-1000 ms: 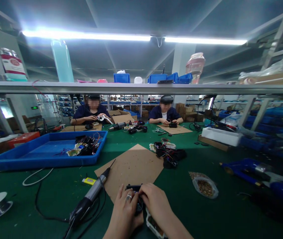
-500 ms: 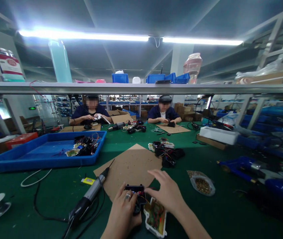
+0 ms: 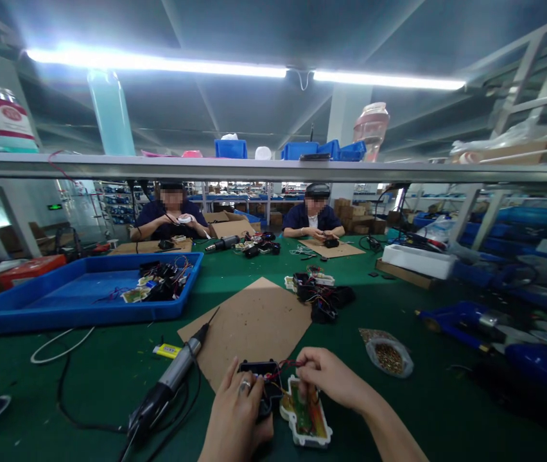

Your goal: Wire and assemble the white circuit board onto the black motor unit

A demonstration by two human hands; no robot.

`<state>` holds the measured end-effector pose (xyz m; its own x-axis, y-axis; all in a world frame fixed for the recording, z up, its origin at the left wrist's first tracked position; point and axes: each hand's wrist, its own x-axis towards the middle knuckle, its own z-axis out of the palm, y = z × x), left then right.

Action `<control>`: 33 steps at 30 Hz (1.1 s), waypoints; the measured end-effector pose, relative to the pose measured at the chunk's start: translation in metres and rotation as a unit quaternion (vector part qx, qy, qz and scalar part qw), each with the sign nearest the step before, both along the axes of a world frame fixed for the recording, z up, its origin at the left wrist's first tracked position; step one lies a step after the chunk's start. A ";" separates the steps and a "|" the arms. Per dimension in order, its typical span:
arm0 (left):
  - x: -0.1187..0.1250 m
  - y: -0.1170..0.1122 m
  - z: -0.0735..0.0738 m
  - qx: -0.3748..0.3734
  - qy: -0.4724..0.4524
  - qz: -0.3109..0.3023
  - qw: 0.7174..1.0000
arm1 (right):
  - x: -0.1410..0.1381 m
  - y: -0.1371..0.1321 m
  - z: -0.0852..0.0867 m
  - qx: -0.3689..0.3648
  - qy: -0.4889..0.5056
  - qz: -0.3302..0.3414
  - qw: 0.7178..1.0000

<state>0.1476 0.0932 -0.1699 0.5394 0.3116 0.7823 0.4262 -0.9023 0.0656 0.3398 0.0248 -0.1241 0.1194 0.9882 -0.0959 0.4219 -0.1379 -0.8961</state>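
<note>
My left hand [image 3: 239, 410] is closed over a black plastic housing [image 3: 270, 384], with fingers pressed into its open side. Red and dark wires [image 3: 287, 364] run out of the housing to my right hand [image 3: 327, 377], which pinches them between thumb and fingers. Just below that hand lies a circuit board in a white frame [image 3: 306, 417], joined to the housing by thin wires. The housing is partly covered by my left hand, and its lower end rests by the near corner of a cardboard sheet [image 3: 259, 321].
A soldering iron [image 3: 174, 372] and a yellow lighter [image 3: 166, 350] lie left. Farther off are a blue tray [image 3: 76, 308], a heap of wired parts [image 3: 324, 295] and a bag of brass pieces [image 3: 389, 358]. Two people sit opposite beneath a shelf [image 3: 254, 168].
My right hand has gone from spread fingers to a pinch on the wires, drawing them out to the right. The framed circuit board has shifted slightly right. My left hand keeps its hold.
</note>
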 end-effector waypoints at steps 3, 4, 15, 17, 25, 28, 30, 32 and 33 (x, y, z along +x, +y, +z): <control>0.001 -0.002 0.004 0.006 0.016 0.014 1.000 | 0.000 -0.004 0.008 0.009 0.043 0.005 0.999; 0.001 -0.002 0.005 0.005 0.019 0.018 1.000 | 0.000 -0.006 0.011 0.015 0.041 0.006 0.999; -0.001 -0.003 0.002 -0.038 0.054 0.014 0.998 | -0.004 0.003 0.001 0.142 0.034 0.047 0.988; -0.002 -0.002 0.002 -0.044 0.060 0.012 0.997 | -0.008 0.009 -0.006 0.137 0.090 0.046 0.985; -0.001 -0.003 0.004 -0.071 0.056 0.012 0.996 | 0.007 0.001 -0.004 0.047 0.011 -0.011 0.999; 0.001 -0.003 0.001 -0.074 0.057 0.019 0.995 | 0.014 -0.010 0.011 0.009 -0.040 0.014 0.999; 0.001 -0.003 0.000 -0.077 0.057 0.022 0.995 | 0.013 -0.013 0.018 0.033 -0.056 0.033 0.997; 0.001 -0.003 0.000 -0.078 0.060 0.023 0.995 | 0.008 -0.012 0.019 0.088 -0.057 0.053 0.993; 0.001 -0.003 0.000 -0.077 0.062 0.022 0.995 | 0.005 -0.010 0.017 0.117 -0.048 0.060 0.990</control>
<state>0.1483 0.0901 -0.1696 0.6126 0.4486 0.6508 0.4784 -0.8658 0.1465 0.3445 0.0145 -0.1076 -0.0033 0.9895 0.1444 0.5080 0.1261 -0.8521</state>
